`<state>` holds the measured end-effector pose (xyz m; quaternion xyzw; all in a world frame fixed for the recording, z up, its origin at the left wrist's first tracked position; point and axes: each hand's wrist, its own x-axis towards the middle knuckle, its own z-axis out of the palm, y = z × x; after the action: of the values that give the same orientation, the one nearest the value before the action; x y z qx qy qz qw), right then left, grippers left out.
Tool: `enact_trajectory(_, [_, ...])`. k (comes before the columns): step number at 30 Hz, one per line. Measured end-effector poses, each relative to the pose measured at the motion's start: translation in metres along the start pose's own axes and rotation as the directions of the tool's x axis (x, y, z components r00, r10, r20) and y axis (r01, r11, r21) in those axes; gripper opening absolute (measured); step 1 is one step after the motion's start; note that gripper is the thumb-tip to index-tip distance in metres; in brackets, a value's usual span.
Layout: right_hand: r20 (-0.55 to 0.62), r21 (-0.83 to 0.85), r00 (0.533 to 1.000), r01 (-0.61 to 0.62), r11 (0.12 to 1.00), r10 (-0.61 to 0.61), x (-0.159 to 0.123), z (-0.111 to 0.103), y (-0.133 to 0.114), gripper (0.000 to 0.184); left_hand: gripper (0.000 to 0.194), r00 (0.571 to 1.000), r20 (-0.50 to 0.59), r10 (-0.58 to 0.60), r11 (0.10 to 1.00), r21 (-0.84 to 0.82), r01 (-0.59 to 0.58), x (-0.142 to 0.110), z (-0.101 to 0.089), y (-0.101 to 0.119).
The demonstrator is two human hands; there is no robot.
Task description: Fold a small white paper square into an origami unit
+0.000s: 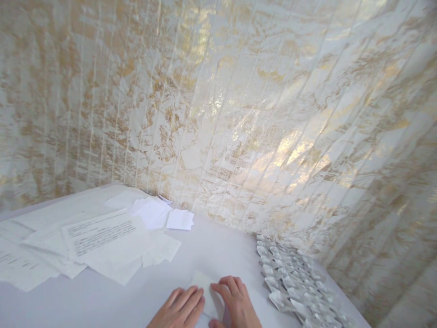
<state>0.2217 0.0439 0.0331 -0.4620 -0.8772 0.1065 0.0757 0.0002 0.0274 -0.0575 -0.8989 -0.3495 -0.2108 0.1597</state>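
Paper (205, 291) lies flat on table (218, 246), corner aimed at wall, long axis unclear | left hand (180, 310) and right hand (235, 303) pressing it flat, fingers open, gripping nothing | folded pieces (293, 282) just right

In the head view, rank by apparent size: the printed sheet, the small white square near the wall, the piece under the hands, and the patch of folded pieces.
1. Patch of folded pieces
2. Printed sheet
3. Small white square and the piece under the hands: unsure, since the left hand and right hand cover part of it.
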Motion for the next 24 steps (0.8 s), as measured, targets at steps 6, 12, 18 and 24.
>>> enact_trajectory(6, [-0.050, 0.056, 0.998, -0.031, 0.998, 0.033, -0.004, -0.004, 0.005, 0.060, 0.037, 0.994, 0.083, -0.068, 0.991, -0.113, 0.077, 0.003, -0.001, 0.002])
enact_trajectory(12, [-0.061, 0.119, 0.998, -0.020, 0.993, 0.027, -0.003, 0.006, 0.008, 0.062, 0.026, 0.991, 0.124, -0.056, 0.994, -0.089, 0.067, 0.003, -0.004, 0.004])
enact_trajectory(18, [0.076, 0.167, 0.997, 0.000, 0.986, -0.012, -0.004, -0.009, 0.015, 0.074, 0.054, 0.986, 0.152, -0.064, 0.977, -0.193, 0.093, 0.002, 0.002, -0.005])
enact_trajectory(24, [0.052, 0.211, 0.996, 0.060, 0.976, -0.073, -0.003, -0.002, 0.024, 0.076, 0.058, 0.989, 0.136, -0.060, 0.940, -0.327, 0.102, 0.005, -0.001, -0.007])
